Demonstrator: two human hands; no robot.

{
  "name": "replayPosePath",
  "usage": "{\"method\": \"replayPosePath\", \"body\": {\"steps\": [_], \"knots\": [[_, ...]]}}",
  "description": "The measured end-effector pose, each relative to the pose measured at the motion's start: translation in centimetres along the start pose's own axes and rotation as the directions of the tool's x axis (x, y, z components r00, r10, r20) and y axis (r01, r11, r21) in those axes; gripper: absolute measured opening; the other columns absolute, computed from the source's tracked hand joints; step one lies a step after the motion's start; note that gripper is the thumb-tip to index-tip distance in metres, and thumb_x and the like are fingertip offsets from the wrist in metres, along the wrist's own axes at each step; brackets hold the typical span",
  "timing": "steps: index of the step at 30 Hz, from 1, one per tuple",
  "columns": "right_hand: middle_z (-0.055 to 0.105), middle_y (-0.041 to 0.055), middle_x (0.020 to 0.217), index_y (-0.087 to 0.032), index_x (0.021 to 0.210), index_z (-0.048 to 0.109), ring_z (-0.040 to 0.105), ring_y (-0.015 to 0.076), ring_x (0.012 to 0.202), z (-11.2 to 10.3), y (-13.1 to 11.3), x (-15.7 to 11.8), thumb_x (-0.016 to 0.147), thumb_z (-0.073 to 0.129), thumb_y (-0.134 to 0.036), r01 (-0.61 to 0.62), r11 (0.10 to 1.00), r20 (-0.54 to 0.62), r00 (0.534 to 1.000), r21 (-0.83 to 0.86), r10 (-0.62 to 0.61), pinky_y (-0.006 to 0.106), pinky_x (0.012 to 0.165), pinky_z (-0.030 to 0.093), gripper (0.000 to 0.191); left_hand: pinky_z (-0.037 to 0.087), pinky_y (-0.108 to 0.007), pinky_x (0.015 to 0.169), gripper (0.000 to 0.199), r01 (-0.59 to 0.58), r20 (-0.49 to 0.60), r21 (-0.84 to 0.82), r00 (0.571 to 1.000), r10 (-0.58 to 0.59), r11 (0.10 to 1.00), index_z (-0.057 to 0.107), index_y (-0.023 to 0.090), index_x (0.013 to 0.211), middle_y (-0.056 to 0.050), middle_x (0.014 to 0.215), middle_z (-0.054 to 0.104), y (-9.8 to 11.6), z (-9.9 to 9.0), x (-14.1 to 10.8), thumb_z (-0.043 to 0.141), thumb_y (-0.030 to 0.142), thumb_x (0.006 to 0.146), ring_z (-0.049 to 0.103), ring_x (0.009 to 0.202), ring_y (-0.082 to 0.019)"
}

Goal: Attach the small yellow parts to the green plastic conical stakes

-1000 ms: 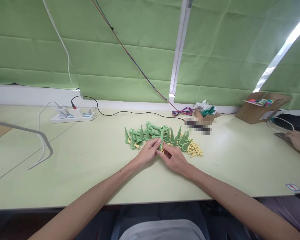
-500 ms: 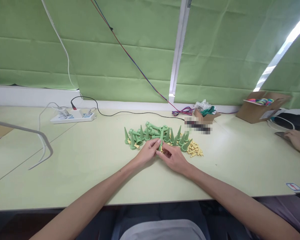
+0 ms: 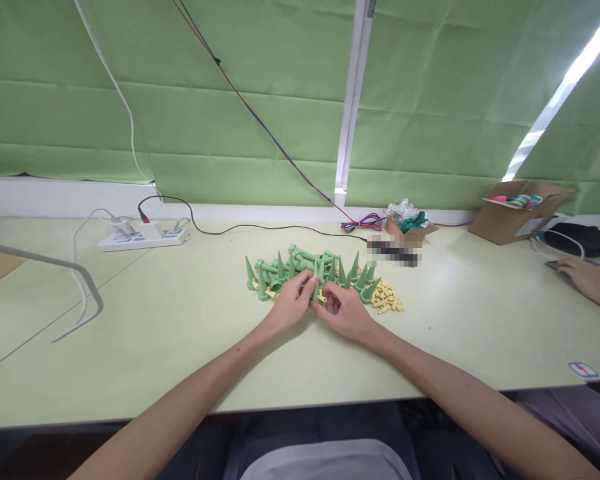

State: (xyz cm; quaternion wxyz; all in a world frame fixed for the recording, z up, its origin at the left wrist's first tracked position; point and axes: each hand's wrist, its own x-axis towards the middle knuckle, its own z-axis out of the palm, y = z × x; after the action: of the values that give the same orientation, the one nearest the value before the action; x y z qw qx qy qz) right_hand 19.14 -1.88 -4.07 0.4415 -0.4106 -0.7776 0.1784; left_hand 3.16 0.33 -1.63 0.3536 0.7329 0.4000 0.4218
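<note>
Between my two hands is a green spike (image 3: 317,291) with a small yellow piece (image 3: 322,298) at its near end. My left hand (image 3: 292,299) grips the spike from the left, thumb on top. My right hand (image 3: 347,312) is closed at the yellow piece, with its fingertips pinched together. Just beyond my hands lies a pile of green parts (image 3: 305,255), and several green cones (image 3: 354,267) stand upright around it. To the right, loose yellow pieces (image 3: 389,298) are heaped on the pale table (image 3: 180,347).
A power strip (image 3: 145,237) sits at the back left. Near the wall are a small box (image 3: 413,235), a pixelated dark object (image 3: 393,252) and a larger cardboard box (image 3: 513,220). Another person's hand (image 3: 583,277) rests at the far right.
The green spike and its yellow piece have tilted and turned between my fingers. The yellow end now points more to the right. The whole view has shifted slightly.
</note>
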Motion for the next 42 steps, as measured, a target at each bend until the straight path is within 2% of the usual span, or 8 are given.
{"method": "replayPosePath", "body": {"steps": [3,8,17,22,29,35,39,42], "knots": [[0.042,-0.0084,0.05,-0.021,0.076,0.047,0.039,0.0091,0.043,-0.3,-0.1,0.0,0.079,0.06,-0.024,0.021,1.0,-0.062,0.998,0.007,-0.021,0.022,0.049,0.036,0.013,0.028,-0.024,0.052,0.029,-0.03,-0.055,0.071,0.998,0.034,0.997,0.048,0.02,0.079,0.003,0.064,0.041,0.3,-0.2,0.0,0.041,0.043,0.094,0.035,0.053,-0.011],[0.042,-0.0072,0.05,-0.021,0.072,0.047,0.039,0.0088,0.042,-0.7,-0.2,0.2,0.082,0.054,-0.022,0.021,1.0,-0.2,0.98,0.002,-0.02,0.022,0.047,0.035,0.012,0.024,-0.025,0.05,0.02,-0.054,-0.012,0.144,0.998,0.057,0.988,0.047,0.021,0.082,0.004,0.062,0.041,0.5,-0.5,-0.1,0.045,0.038,0.092,0.032,0.05,-0.011],[0.046,-0.0068,0.05,-0.02,0.078,0.053,0.043,0.0094,0.042,-0.8,0.2,0.5,0.084,0.053,-0.022,-0.007,0.999,-0.205,0.979,-0.052,-0.004,0.022,0.048,0.037,0.006,0.025,-0.025,0.05,0.009,-0.117,0.1,0.248,0.991,0.094,0.962,0.05,0.02,0.075,0.004,0.058,0.042,-0.1,-0.4,0.0,0.052,0.027,0.082,0.034,0.05,-0.012],[0.05,-0.0063,0.051,-0.018,0.093,0.059,0.048,0.0113,0.045,-1.0,0.4,0.4,0.084,0.054,-0.023,-0.043,0.986,-0.152,0.988,-0.163,0.018,0.023,0.054,0.04,0.012,0.03,-0.024,0.05,0.008,-0.099,0.089,0.262,0.993,0.078,0.96,0.051,0.02,0.082,0.001,0.066,0.052,-0.5,-0.5,0.1,0.049,0.027,0.085,0.043,0.052,-0.013],[0.062,-0.0011,0.058,-0.016,0.111,0.06,0.06,0.0183,0.055,-1.1,0.9,0.5,0.084,0.052,-0.018,-0.152,0.911,-0.049,0.988,-0.383,0.144,0.027,0.059,0.041,0.029,0.036,-0.025,0.051,0.009,-0.077,0.107,0.27,0.993,0.05,0.96,0.054,0.02,0.084,0.001,0.062,0.053,-0.7,-0.4,0.1,0.052,0.029,0.084,0.049,0.052,-0.015],[0.066,0.0048,0.066,-0.016,0.115,0.062,0.064,0.0223,0.064,-1.1,1.1,0.5,0.086,0.051,-0.019,-0.178,0.844,-0.005,0.979,-0.506,0.203,0.028,0.058,0.039,0.031,0.037,-0.023,0.049,0.016,-0.064,0.113,0.21,0.993,0.041,0.976,0.054,0.02,0.092,0.0,0.084,0.06,0.2,-0.7,0.1,0.052,0.02,0.076,0.051,0.053,-0.011],[0.065,0.0023,0.063,-0.017,0.115,0.061,0.063,0.0207,0.063,-1.1,0.9,0.5,0.087,0.051,-0.018,-0.166,0.861,0.017,0.98,-0.481,0.199,0.027,0.059,0.039,0.03,0.039,-0.023,0.05,0.021,-0.047,-0.012,0.17,0.999,0.049,0.984,0.052,0.019,0.091,-0.001,0.093,0.059,0.5,-1.3,0.3,0.046,0.013,0.072,0.05,0.052,-0.008],[0.063,-0.0012,0.06,-0.018,0.113,0.06,0.06,0.0178,0.059,-1.2,0.7,0.5,0.087,0.05,-0.017,-0.14,0.893,0.035,0.985,-0.428,0.171,0.026,0.06,0.039,0.028,0.037,-0.023,0.049,0.016,-0.06,-0.088,0.297,0.992,0.09,0.953,0.049,0.019,0.086,0.0,0.087,0.058,0.4,-1.7,0.4,0.046,0.012,0.072,0.048,0.051,-0.008]]}}
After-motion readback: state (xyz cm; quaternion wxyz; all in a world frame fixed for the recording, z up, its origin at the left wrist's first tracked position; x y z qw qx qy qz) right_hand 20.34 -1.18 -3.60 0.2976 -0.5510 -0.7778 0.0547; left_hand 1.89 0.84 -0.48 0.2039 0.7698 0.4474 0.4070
